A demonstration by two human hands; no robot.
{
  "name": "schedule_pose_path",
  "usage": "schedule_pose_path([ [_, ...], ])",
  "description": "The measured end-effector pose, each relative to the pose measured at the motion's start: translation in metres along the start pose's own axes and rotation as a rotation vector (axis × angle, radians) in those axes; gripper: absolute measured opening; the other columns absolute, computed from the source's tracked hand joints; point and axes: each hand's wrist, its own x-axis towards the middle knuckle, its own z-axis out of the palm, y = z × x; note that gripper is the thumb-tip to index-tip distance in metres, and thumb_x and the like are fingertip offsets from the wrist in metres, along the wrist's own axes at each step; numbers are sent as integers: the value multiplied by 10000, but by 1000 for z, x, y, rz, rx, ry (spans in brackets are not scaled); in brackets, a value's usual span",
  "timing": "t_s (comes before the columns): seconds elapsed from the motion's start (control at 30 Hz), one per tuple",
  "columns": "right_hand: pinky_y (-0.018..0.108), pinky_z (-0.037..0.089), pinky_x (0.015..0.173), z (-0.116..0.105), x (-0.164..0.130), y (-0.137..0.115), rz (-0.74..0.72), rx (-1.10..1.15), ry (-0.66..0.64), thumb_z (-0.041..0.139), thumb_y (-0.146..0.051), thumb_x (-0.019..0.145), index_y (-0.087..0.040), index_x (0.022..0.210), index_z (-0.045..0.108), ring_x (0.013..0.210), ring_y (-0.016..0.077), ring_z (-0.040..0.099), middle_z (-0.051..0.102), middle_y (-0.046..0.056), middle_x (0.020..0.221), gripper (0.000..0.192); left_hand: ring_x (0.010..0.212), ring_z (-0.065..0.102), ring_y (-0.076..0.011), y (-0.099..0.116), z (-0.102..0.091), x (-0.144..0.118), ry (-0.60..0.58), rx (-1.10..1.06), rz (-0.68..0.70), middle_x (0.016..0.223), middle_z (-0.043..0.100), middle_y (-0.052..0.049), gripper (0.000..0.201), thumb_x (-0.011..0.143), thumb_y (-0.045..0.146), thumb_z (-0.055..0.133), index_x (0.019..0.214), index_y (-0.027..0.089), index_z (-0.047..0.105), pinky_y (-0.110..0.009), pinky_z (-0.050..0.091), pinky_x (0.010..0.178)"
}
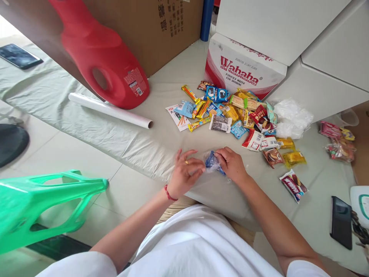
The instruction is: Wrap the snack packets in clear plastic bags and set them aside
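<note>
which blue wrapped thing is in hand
The dark blue one in clear plastic, gripped by the right hand; the other blue packets lie in the snack pile, untouched by either hand.

Bright, soft light from upper left, faint shadows, wide-angle distortion at edges
</note>
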Motion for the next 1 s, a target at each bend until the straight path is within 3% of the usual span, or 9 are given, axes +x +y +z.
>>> schedule_pose_path([
  [0.1,281,491,759,2,-3,1,22,46,-29,423,-328,1058,-223,1058,689,827,182,669,725,42,941,285,1187,586,-266,-21,-9,25,200,19,-206,918,706,-55,205,941,307,544,832,238,702,-500,402,1127],
  [0.27,287,483,701,15,-10,-2,128,-9,-73,358,-332,1071,-234,1164,660,752,189,684,758,32,925,331,834,595,-219,-36,-34,26,465,150,-517,875,629,-47,176,829,352,647,931,209,661,-389,516,857],
  [0.33,288,463,670,19,-11,-4,158,-75,-53,359,-326,1068,-230,1183,645,730,198,686,760,40,906,322,636,535,-168,-25,-37,11,357,46,-601,676,566,5,245,899,445,571,826,217,625,-311,484,664],
  [0.4,285,435,640,20,-11,-6,158,-118,-49,360,-311,1064,-221,1200,617,708,202,683,756,43,874,304,512,477,-139,-10,-33,-4,60,-145,-636,553,518,25,405,943,536,493,728,212,608,-271,406,524],
  [0.5,280,380,589,20,-12,-7,151,-149,-48,362,-303,1060,-206,1152,580,635,198,658,734,35,799,256,540,549,-141,6,-16,-11,-228,-356,-540,624,628,2,422,918,573,532,829,189,683,-258,418,505],
  [0.6,274,333,554,21,-12,-9,151,-157,-28,384,-332,1055,-211,1069,543,566,190,622,706,20,743,201,703,645,-172,10,5,7,-104,-399,-503,843,725,-40,384,868,528,623,1020,180,686,-282,501,620],
  [0.73,269,323,553,24,-13,-9,120,-144,13,410,-348,1048,-222,1010,509,555,186,612,685,13,718,165,822,681,-195,6,21,46,80,-404,-655,981,732,-71,497,780,513,736,1118,173,604,-316,533,717],
  [0.9,264,331,552,28,-13,-10,94,-122,38,424,-337,1041,-230,968,511,536,174,596,671,3,684,156,830,693,-206,4,30,75,40,-405,-699,941,724,-44,729,637,311,857,1263,169,513,-318,527,725],
  [1.0,264,338,555,31,-15,-11,84,-124,53,425,-330,1040,-225,962,526,538,169,592,670,3,682,166,725,656,-173,2,34,79,109,-366,-631,788,652,36,693,629,218,814,1243,185,495,-295,503,687],
])
